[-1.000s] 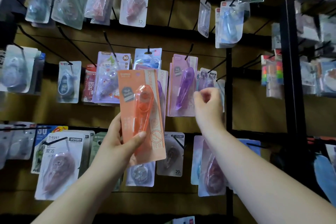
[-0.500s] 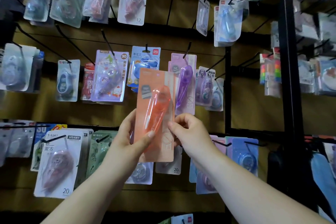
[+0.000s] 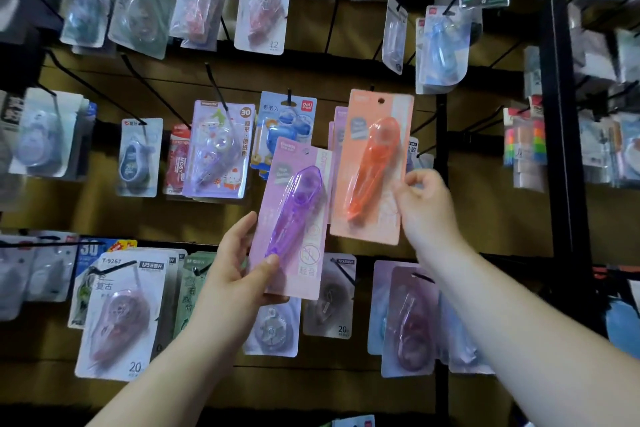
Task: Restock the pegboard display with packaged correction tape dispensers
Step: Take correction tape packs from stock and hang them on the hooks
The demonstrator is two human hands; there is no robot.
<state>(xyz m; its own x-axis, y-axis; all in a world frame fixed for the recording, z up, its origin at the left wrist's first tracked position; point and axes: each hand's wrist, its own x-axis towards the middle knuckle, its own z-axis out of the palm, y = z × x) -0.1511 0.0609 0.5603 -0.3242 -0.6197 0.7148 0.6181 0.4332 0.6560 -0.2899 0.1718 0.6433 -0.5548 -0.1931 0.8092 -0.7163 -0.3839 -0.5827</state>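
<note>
My right hand point(image 3: 424, 204) pinches the lower right edge of an orange carded correction tape pack point(image 3: 372, 166), holding it upright against the display in front of hanging purple packs; its top hole sits near a peg. My left hand point(image 3: 239, 267) grips a purple carded correction tape pack point(image 3: 294, 222) by its lower left side, tilted slightly right, just left of the orange one. The brown pegboard point(image 3: 311, 76) with black pegs fills the view.
Several other stationery packs hang around: a lilac pack marked 30 point(image 3: 218, 149), a blue Deli pack point(image 3: 287, 121), a T-9267 pack point(image 3: 119, 315) at lower left. A black upright post point(image 3: 561, 114) stands on the right, with colourful sticky notes point(image 3: 524, 146) beside it.
The orange pack passed from my left hand to my right hand and moved up and right to the peg. A purple pack that was behind it now shows in my left hand.
</note>
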